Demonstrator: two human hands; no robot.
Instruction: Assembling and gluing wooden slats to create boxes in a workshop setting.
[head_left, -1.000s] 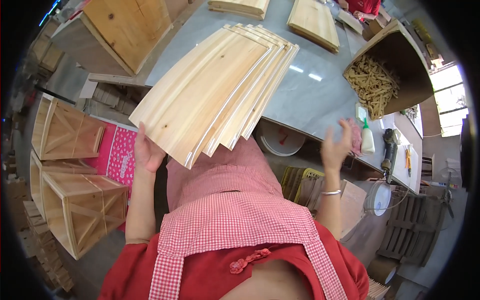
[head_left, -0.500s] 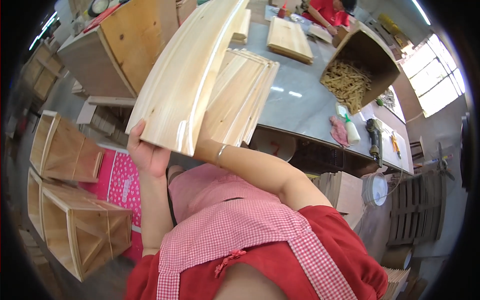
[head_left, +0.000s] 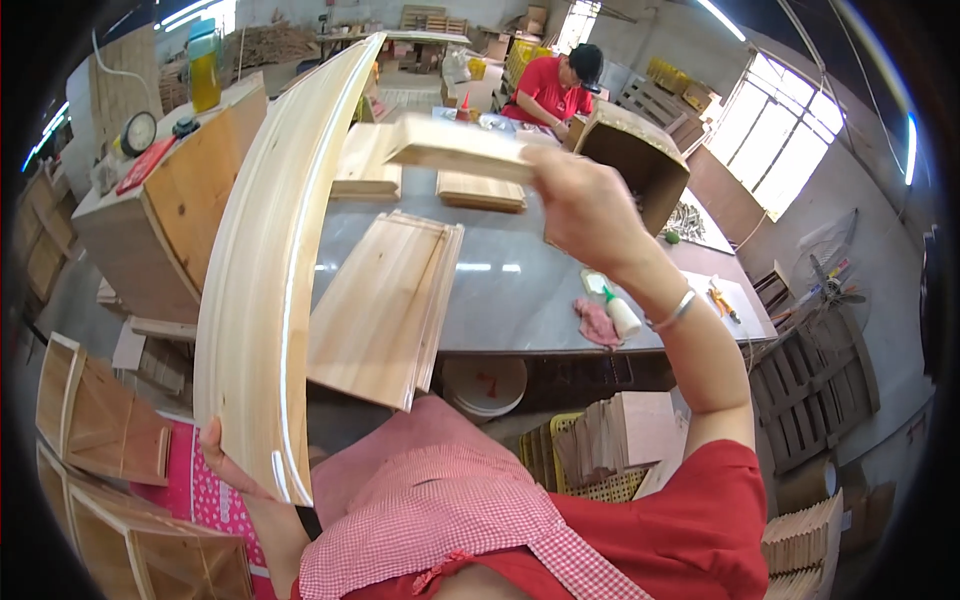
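Note:
My left hand (head_left: 228,460) grips the lower end of a long pale wooden board (head_left: 262,250) that stands tilted up at my left. A white glue-like line (head_left: 293,262) runs along the board's right edge. Out over the table, my right hand (head_left: 592,210) is closed on the end of a smaller wooden board (head_left: 455,150), blurred by motion. Below it, a stack of tapered wooden boards (head_left: 375,300) overhangs the table's near edge. Two more board piles, one at the left (head_left: 362,165) and one in the middle (head_left: 480,192), lie farther back.
The grey table (head_left: 500,300) holds a white bottle with a green tip (head_left: 622,315), a pink rag (head_left: 594,322), an orange-handled tool (head_left: 722,300) and a cardboard box (head_left: 640,150). A co-worker in red (head_left: 548,97) sits beyond. Wooden crates (head_left: 105,410) stand at the left.
My right hand has moved from behind the long board out to the right over the table, and now holds a smaller board. The long board stands steeper and farther left.

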